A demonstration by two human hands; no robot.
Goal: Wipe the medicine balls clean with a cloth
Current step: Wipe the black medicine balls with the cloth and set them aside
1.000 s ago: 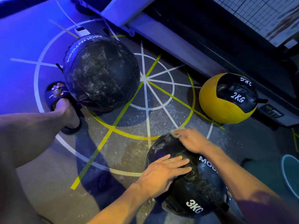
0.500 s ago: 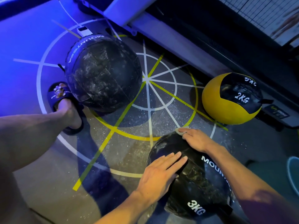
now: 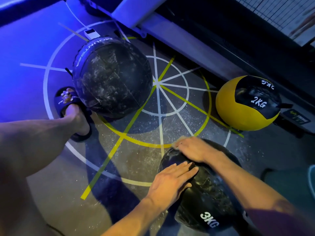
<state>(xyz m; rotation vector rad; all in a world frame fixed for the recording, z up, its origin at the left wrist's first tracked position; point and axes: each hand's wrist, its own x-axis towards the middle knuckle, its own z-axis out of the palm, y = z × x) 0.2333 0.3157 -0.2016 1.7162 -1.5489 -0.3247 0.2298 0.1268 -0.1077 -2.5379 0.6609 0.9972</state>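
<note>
Ball in hand: the 3KG ball (image 3: 204,193) lies on the floor (image 3: 136,167) at lower right, between the person's forearms; black, streaked with pale dust on its near face.
Left hand: the left hand (image 3: 172,179) lies flat on the ball's left shoulder, fingers straight and pressed together; judged a brace, so the ball does not roll under the wiping stroke.
Right hand: the right hand (image 3: 192,149) sits on the far crown of the ball, fingers curled down over a pale cloth (image 3: 179,140); only an edge of the cloth shows past the knuckles (the rest is under the palm); pressing it there puts the wipe on the top face.
Other balls: a large black ball (image 3: 112,77), heavily marked with white dust, rests at upper left, touching or just beside the person's sandalled foot (image 3: 71,106); a yellow 2KG ball (image 3: 247,103) rests at right, well apart from the hands; both judged not yet cleaned.
Surroundings: painted rings and spokes on the floor, with loose white powder scattered between the balls; a grey rail (image 3: 187,45) runs along the far side.
Obstructions: none to the hands; the powder on the floor may re-soil a ball rolled through it.
</note>
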